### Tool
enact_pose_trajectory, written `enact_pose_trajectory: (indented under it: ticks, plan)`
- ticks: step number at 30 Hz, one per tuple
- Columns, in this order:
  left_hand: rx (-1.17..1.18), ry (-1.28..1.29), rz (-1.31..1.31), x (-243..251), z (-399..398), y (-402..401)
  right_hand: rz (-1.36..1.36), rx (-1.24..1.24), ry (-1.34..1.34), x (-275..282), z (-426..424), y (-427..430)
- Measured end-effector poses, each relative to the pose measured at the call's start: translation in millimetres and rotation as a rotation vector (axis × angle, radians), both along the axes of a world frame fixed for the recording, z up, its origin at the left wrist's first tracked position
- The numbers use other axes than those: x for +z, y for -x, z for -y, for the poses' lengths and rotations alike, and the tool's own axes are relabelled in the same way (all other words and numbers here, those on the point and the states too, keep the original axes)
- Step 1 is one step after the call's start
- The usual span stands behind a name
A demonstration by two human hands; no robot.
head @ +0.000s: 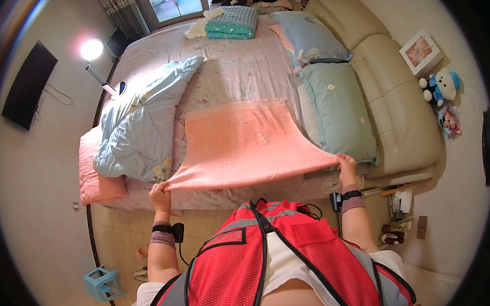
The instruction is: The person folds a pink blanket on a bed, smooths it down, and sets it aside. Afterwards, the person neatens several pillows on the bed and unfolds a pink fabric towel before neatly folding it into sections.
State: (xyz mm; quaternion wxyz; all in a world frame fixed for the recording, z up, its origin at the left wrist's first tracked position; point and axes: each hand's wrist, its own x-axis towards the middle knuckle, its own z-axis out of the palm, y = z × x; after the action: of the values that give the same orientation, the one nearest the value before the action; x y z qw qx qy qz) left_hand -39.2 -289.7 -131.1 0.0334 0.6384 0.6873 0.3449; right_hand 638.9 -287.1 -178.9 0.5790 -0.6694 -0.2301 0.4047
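A salmon-pink towel (245, 149) is stretched over the near part of the bed, its far half lying on the patterned pink bed sheet (242, 68). My left hand (160, 196) grips its near left corner at the front edge of the bed. The near right corner is pinched in my right hand (346, 165), close to the green pillow (340, 109). Between both hands the near edge is pulled taut and sags slightly in the middle. A rumpled light-blue quilt (143, 124) lies to the left of the towel.
A pink cushion (100, 170) pokes out under the quilt. A blue-grey pillow (316, 37) rests by the beige headboard (388, 83). Folded green bedding (232, 24) sits at the far side. A lit lamp (92, 51) stands left; a blue plastic stool (103, 283) is on the floor.
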Motion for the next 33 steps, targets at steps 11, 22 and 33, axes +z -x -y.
enact_pose_trajectory:
  ticks: [11,22,33]
  plan:
    - [-0.175,0.473,-0.353,-26.6,51.8,16.8,0.068,0.047,0.533,-54.6,56.2,-24.9]
    - [-0.171,0.211,-0.294,29.2,-15.6,2.1,-0.109,-0.024,0.077,3.3,-7.6,-8.7]
    - [-0.213,0.268,-0.104,92.9,11.0,26.6,0.32,0.623,0.423,72.6,20.8,-25.6]
